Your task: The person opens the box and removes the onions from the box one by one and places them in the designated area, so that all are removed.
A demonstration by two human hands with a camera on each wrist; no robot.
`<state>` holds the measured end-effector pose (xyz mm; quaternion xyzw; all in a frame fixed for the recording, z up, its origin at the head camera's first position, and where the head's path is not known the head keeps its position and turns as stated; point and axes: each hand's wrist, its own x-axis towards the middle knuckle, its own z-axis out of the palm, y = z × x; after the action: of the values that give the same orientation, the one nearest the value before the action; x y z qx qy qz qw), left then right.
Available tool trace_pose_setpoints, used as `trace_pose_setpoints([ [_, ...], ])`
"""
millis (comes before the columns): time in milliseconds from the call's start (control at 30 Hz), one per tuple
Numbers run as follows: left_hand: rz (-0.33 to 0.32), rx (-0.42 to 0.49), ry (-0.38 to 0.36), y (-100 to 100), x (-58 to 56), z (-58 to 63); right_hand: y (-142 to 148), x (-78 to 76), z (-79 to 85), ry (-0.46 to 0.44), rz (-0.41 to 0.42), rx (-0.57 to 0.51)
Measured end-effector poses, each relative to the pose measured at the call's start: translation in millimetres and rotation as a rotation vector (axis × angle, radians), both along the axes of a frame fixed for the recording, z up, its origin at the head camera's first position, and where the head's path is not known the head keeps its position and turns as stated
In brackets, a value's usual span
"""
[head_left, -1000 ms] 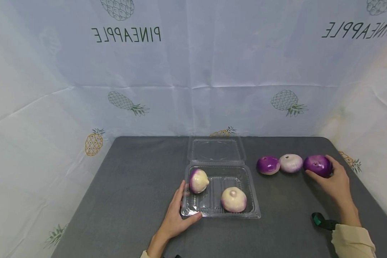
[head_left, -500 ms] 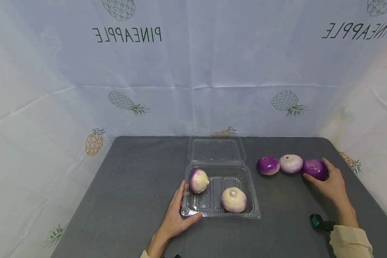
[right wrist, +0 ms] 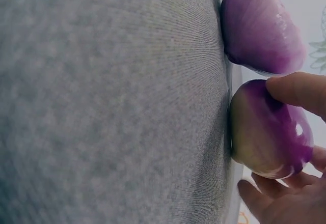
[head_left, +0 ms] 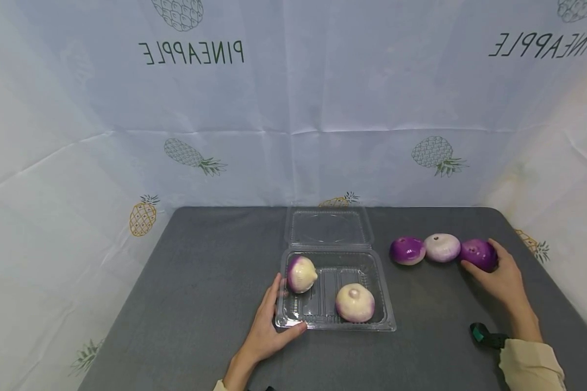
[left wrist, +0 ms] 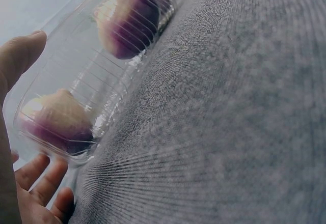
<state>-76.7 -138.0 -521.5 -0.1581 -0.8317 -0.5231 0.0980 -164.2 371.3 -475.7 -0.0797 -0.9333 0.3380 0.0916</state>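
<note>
My right hand (head_left: 503,279) grips the rightmost onion (head_left: 478,254), deep purple and glossy, with the thumb on one side and fingers on the other. In the right wrist view this onion (right wrist: 267,127) sits at the table surface, its pale side facing the camera. A paler onion (head_left: 442,247) and another purple onion (head_left: 407,251) complete the row to its left. My left hand (head_left: 266,331) rests at the near left corner of a clear plastic clamshell box (head_left: 323,326), fingers straight along its side, thumb at the front rim. Two white-and-purple onions (head_left: 301,275) (head_left: 354,303) lie inside.
The box's clear lid (head_left: 329,227) lies folded back toward the rear table edge. Grey cloth covers the table (head_left: 205,260). A pineapple-print curtain (head_left: 293,98) hangs behind and along both sides. A black strap device (head_left: 489,335) sits at my right wrist.
My right hand has moved slightly left with the purple onion, bringing it against the pale one. The left hand and the box have not moved.
</note>
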Motion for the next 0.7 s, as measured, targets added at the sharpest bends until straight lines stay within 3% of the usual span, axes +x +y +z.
trace_pose_setpoints([
  [467,-0.002,0.004,-0.001,0,0.2,0.9,1,4.8,2.5,0.058,0.016,0.001],
  [700,-0.002,0.000,0.008,-1,-0.4,-0.9,-2,10.0,6.9,0.062,-0.034,-0.013],
])
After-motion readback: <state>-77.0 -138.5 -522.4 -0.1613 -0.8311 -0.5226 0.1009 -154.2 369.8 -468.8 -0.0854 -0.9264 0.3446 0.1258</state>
